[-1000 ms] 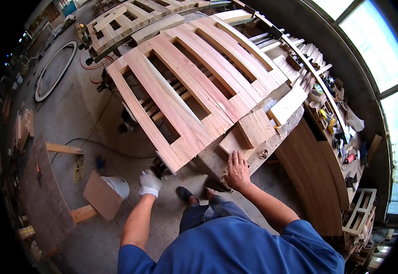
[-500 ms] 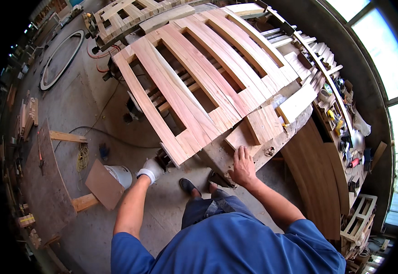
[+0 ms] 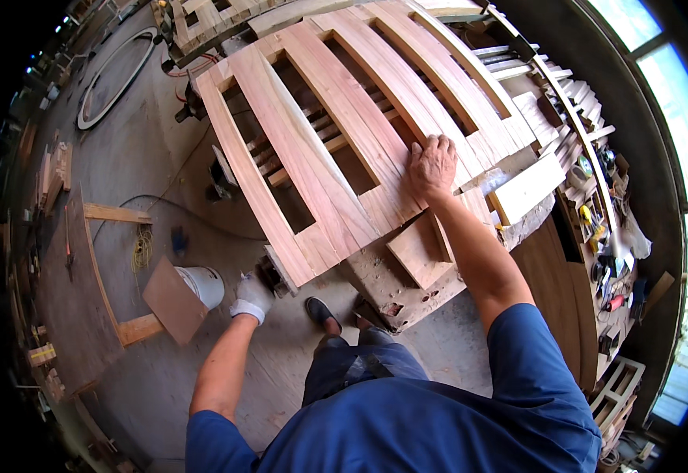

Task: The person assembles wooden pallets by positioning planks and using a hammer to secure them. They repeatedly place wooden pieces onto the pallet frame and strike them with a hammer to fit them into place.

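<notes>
A large slatted panel of pale reddish wood (image 3: 336, 169), with several long slots, lies across the bench in front of me. My right hand (image 3: 434, 167) rests bare on its surface near the right part of the near edge, fingers stretched forward, holding nothing. In a white glove, my left hand (image 3: 252, 295) is bunched beside a dark metal clamp end (image 3: 277, 273) at the panel's near left corner. What its fingers close on is hidden. Below my right forearm, a small wooden block (image 3: 420, 254) lies on the worn bench (image 3: 375, 276).
A pale board (image 3: 527, 189) lies right of the panel. Tools and offcuts crowd a shelf (image 3: 596, 225) below the windows. On the floor at left stand a white bucket (image 3: 204, 285) and a brown sheet (image 3: 175, 302); a dark hose (image 3: 202, 224) runs nearby.
My right hand has lifted off the small wooden block and moved forward onto the panel. The gloved left hand has shifted slightly, staying beside the clamp end. The view has shifted a little.
</notes>
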Demonstrator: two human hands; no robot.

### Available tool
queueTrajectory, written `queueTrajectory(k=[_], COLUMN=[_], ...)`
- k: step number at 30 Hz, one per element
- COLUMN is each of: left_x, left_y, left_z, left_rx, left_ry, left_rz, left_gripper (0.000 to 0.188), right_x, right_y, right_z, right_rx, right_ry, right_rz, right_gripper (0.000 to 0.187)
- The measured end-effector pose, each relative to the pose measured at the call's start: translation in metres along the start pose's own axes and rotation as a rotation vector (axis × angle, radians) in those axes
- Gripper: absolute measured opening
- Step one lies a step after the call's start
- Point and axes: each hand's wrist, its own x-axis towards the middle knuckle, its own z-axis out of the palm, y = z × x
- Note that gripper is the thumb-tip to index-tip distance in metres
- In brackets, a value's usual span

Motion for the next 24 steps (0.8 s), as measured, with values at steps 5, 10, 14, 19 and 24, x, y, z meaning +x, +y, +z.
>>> queueTrajectory(k=[5, 10, 14, 19, 24], left_x=[-0.006, -0.016, -0.005, -0.001, -0.020], left_y=[-0.009, -0.014, 0.007, 0.026, 0.028], left_z=[0.018, 0.036, 0.010, 0.009, -0.015], left_rx=[0.083, 0.043, -0.050, -0.099, -0.102], left_ry=[0.025, -0.085, -0.020, 0.068, -0.019], left_rz=[0.063, -0.016, -0.142, -0.242, -0.369], left_gripper=[0.037, 0.047, 0.057, 0.060, 0.071], right_x=[-0.003, -0.008, -0.005, 0.028, 0.041], right_y=[-0.007, -0.014, -0.006, 0.006, 0.003], right_z=[0.008, 0.004, 0.006, -0.022, -0.066], right_rx=[-0.014, 0.007, -0.074, -0.049, 0.347], right_ry=[0.089, 0.074, 0.069, -0.256, -0.046], right_rz=[-0.046, -0.069, -0.044, 0.156, -0.051], right_gripper=[0.050, 0.046, 0.046, 0.052, 0.055])
